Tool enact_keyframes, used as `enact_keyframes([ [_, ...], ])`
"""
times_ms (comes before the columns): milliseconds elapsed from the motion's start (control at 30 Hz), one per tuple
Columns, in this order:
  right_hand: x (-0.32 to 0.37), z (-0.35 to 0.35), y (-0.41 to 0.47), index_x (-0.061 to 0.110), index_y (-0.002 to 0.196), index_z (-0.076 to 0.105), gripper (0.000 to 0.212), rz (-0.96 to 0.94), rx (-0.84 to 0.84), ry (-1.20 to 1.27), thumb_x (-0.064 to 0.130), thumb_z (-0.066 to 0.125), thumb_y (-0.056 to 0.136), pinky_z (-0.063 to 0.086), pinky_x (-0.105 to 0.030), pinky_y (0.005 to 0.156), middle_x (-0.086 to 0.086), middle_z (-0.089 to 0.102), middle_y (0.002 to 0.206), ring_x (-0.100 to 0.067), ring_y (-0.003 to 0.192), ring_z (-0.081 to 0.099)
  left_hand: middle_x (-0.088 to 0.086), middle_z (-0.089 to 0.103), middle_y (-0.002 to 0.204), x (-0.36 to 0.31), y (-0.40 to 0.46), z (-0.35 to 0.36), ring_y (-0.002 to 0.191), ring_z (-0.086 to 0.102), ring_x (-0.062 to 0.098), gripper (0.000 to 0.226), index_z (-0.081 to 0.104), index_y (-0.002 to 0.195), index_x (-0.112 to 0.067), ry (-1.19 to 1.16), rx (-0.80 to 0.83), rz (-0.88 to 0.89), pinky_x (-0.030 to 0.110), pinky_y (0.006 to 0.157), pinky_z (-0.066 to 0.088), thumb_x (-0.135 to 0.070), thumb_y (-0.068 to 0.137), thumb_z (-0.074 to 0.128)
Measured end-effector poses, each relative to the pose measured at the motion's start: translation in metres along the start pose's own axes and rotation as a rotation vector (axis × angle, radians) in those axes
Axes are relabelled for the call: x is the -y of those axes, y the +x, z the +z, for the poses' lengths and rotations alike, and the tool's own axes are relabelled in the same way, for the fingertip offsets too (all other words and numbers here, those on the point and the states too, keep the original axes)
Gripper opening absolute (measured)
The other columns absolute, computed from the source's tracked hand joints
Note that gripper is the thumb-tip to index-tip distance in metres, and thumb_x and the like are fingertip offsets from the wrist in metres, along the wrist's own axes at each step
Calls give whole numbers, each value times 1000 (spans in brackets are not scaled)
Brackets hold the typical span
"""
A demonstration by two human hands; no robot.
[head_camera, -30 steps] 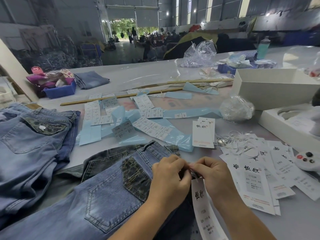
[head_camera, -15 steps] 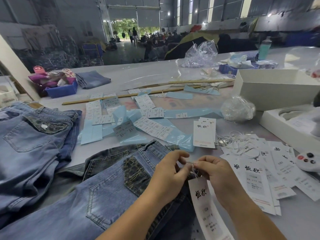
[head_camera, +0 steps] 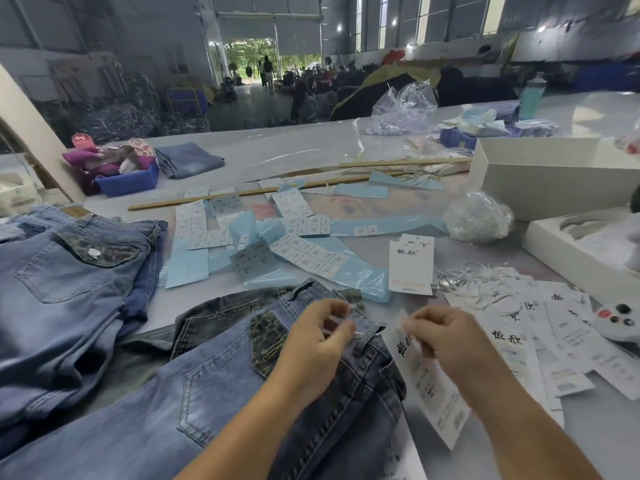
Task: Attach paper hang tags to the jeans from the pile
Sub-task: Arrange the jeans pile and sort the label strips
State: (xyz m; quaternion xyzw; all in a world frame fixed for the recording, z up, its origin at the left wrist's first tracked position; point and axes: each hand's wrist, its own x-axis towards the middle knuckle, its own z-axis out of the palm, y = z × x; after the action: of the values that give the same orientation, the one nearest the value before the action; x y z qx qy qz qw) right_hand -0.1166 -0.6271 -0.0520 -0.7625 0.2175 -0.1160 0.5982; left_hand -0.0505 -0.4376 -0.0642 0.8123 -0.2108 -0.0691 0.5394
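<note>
Where the grey worktable (head_camera: 311, 150) fills the middle of the frame, we record the largest item first: a pair of blue jeans (head_camera: 145, 410) spread across the lower centre, back pocket up, waistband toward the centre. A pile of jeans (head_camera: 62, 289) lies at the left edge, just beside that pair. Two white boxes (head_camera: 554, 174) stand at the right edge, the nearer one a shallow tray. Blue backing strips with small printed stickers (head_camera: 304, 254) are scattered across the centre. A spread of white hang tags (head_camera: 554, 341) covers the lower right, with a small stack of tags (head_camera: 410, 268) just above it and a tangle of white string loops (head_camera: 474, 278) between them.

We find the left hand (head_camera: 318, 344) over the waistband, its thumb and forefinger pinched together near the belt loop; what they pinch is too blurred to tell. The right hand (head_camera: 446, 341) sits just beside it, a little apart, fingers curled and pinching the top of one hang tag (head_camera: 426, 382), which hangs tilted over the waistband's right end. Any string between the hands is too fine and blurred for us to confirm.
</note>
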Motion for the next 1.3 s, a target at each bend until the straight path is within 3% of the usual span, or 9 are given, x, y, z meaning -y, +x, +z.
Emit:
enact_keyframes([
  [133,-9,20,-7,13,82,61,13,14,14,-236,12,74,79,47,-35,72,0,58,78,-18,71,55,-10,42,141,17,21,-17,132,37,12,55,41,144,-28,567,47,-12,32,111,33,-45,94,57],
  [267,-7,26,-16,29,114,43,54,33,136,-386,46,78,77,41,-31,80,9,54,108,-13,97,56,-3,24,158,38,36,-31,145,18,23,71,26,152,-31,835,-13,-152,48,117,17,-65,92,42],
  [433,2,16,-18,27,81,67,8,-201,-70,-442,23,73,85,44,-25,65,10,68,80,-11,79,63,-4,35,154,59,37,-44,141,27,23,67,23,151,-41,800,-20,-216,48,113,22,-69,91,32],
  [667,15,-20,-2,12,70,65,22,-196,-369,-266,20,66,91,39,-28,56,-3,64,61,-27,63,62,-5,35,152,46,31,-36,140,27,21,60,32,149,-32,770,-109,-172,45,115,20,-56,95,41],
  [800,16,-31,2,17,71,66,20,-149,-358,-202,23,66,90,44,-31,57,-1,65,61,-26,63,63,-7,43,143,-3,27,-3,136,32,16,49,47,138,-27,663,-187,143,40,115,19,-49,94,45],
  [900,14,-33,7,15,76,67,17,-70,-323,-103,21,63,91,50,-37,63,-6,69,68,-31,67,65,-4,55,132,-43,25,42,122,47,17,52,49,134,-26,511,64,297,35,101,34,-53,90,48],
  [1100,9,-60,19,14,76,72,14,68,-299,86,20,66,87,56,-44,63,-8,72,65,-31,62,69,7,69,102,-62,56,109,92,67,24,42,58,115,-15,-79,366,-170,40,87,56,-26,78,72],
  [1200,1,-89,24,19,64,73,25,62,-364,216,14,66,87,39,-22,39,1,53,43,-12,38,47,-4,63,83,-52,68,123,71,62,10,18,61,89,-26,-109,352,-240,22,64,53,-15,80,73],
  [1300,-1,-111,29,12,67,64,25,25,-459,380,6,62,91,22,-15,32,7,32,41,-6,32,23,-10,55,86,-44,72,130,77,57,8,20,58,98,-29,29,304,-260,21,60,44,-16,84,64],
])
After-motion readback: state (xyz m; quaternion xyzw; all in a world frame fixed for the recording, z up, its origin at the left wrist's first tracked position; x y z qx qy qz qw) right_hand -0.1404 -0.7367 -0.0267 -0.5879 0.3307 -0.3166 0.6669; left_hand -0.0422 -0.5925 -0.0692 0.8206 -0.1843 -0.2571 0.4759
